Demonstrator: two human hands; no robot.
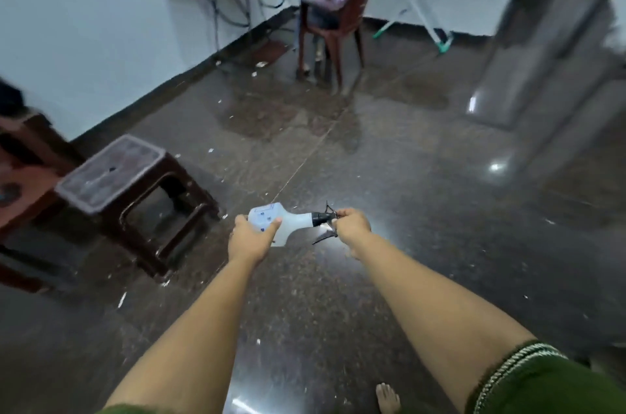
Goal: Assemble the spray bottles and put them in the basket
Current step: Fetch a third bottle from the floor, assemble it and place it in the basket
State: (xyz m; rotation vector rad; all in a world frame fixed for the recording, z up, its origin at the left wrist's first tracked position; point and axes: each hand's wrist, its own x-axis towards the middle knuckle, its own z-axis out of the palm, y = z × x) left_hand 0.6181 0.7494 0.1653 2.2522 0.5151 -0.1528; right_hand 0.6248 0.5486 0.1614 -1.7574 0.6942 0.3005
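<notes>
One spray bottle [288, 222] — white, lying sideways in mid-air above the floor [423, 210] — sits between my two hands: my left hand [250, 237] curls around its base, my right hand [350, 225] pinches the black trigger head [325, 219]. One brown stool [135, 190] stands left.

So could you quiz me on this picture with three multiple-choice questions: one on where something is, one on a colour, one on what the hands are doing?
1. Where is the brown stool?
A. left of the hands
B. right of the hands
C. behind the seated person

2. What colour is the spray bottle body?
A. red
B. white
C. green

3. What is the right hand doing?
A. hanging free
B. resting on the floor
C. gripping the black sprayer head

Answers: 1 A, it stands at the left by the wall. 2 B, the body in the left hand is white. 3 C, fingers curl round the head at the bottle's neck.
</notes>
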